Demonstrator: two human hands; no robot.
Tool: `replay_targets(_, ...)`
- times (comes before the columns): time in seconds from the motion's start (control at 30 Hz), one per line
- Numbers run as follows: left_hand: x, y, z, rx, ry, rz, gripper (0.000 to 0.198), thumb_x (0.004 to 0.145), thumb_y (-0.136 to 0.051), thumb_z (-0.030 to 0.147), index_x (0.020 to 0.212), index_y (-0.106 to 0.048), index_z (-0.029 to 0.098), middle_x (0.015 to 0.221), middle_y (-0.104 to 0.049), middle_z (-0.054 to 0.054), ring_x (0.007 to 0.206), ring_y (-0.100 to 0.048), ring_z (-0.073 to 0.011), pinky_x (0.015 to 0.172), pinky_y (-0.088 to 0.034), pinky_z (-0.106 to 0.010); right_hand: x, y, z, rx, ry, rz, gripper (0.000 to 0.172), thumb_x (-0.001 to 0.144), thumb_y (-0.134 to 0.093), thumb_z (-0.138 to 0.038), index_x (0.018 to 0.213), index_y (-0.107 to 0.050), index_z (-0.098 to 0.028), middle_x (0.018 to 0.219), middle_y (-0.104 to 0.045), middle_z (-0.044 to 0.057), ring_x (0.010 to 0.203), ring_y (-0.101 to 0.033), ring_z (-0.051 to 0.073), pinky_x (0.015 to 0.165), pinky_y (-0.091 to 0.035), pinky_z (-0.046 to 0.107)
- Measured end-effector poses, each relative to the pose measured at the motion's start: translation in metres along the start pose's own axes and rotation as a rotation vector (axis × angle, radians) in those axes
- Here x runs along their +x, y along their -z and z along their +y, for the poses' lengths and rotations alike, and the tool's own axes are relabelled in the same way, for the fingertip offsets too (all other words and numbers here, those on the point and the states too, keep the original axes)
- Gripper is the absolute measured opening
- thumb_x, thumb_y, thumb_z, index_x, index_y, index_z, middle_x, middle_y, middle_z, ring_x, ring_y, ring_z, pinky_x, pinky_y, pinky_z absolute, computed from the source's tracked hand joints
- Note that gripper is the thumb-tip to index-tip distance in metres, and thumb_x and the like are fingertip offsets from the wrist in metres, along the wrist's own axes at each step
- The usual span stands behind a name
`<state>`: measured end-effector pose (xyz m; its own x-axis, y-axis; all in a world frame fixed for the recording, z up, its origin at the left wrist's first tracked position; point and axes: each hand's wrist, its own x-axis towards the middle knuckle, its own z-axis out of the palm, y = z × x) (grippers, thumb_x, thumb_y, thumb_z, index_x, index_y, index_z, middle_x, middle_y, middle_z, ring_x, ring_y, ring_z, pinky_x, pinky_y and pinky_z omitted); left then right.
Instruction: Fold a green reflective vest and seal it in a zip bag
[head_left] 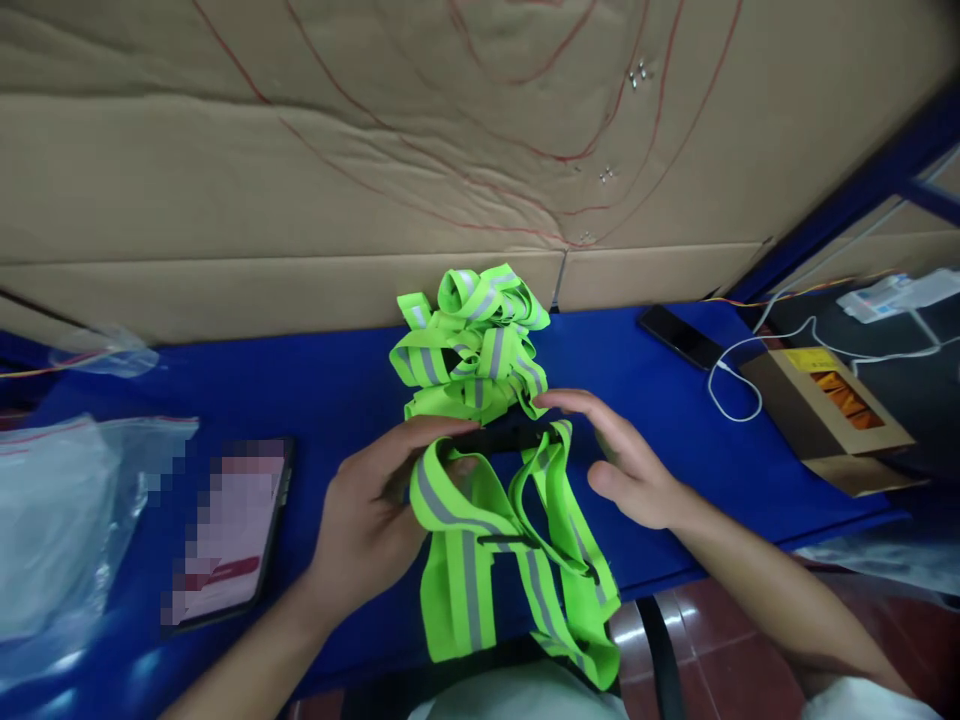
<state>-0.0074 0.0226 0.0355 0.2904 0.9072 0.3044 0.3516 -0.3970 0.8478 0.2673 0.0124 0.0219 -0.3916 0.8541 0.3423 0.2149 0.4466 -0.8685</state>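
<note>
Hands: left (371,515) pinching green strap (536,575), right (637,470) spread; strap pile (491,355) beyond, phone (232,530), box (832,400) flanking.

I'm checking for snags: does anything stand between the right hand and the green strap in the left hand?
Nothing visible stands between the right hand and the green strap in the left hand. The pile of green straps lies beyond, near the right index fingertip, but not between them.
</note>
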Motion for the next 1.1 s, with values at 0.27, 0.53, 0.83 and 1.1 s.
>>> replay_targets(0.27,-0.013,0.018,0.045,-0.038,-0.182,0.102,0.031,0.088,-0.077,0.018,0.117,-0.074,0.03,0.112,-0.076,0.004,0.094,-0.072,-0.0091,0.08,-0.056,-0.013,0.026,0.004,-0.085,-0.172,-0.001,-0.065,0.03,0.096,-0.072,-0.039,0.119,-0.071,-0.02,0.111,-0.076,0.002,0.098,-0.072,0.016,0.088,-0.054,0.025)
replay_targets(0.53,-0.023,0.021,0.066,-0.248,-0.156,0.154,0.029,0.089,-0.075,0.016,0.114,-0.076,0.029,0.111,-0.077,0.003,0.094,-0.073,-0.0107,0.081,-0.058,-0.015,0.033,0.001,-0.135,-0.47,-0.006,-0.187,0.025,0.1,-0.062,-0.036,0.112,-0.076,-0.019,0.095,-0.077,0.002,0.077,-0.068,0.014,0.07,-0.047,0.024)
replay_targets(0.83,-0.012,0.002,0.055,-0.779,-0.011,-0.028,0.083,0.072,-0.088,0.057,0.144,-0.055,0.033,0.138,-0.067,-0.006,0.13,-0.063,-0.0317,0.112,-0.052,-0.046,0.061,0.004,-0.176,-0.578,0.054,-0.171,0.026,0.099,-0.06,-0.028,0.081,-0.074,-0.015,0.066,-0.059,-0.004,0.061,-0.049,0.008,0.059,-0.033,0.025)
replay_targets(1.1,-0.009,-0.033,0.043,-1.102,0.3,-0.448,0.059,0.072,-0.088,0.055,0.117,-0.074,0.018,0.127,-0.074,-0.014,0.12,-0.069,-0.0366,0.101,-0.059,-0.049,0.083,0.001,-0.159,-0.323,-0.126,-0.073,0.028,0.099,-0.062,-0.028,0.076,-0.068,-0.013,0.061,-0.05,-0.005,0.06,-0.051,0.007,0.06,-0.038,0.021)
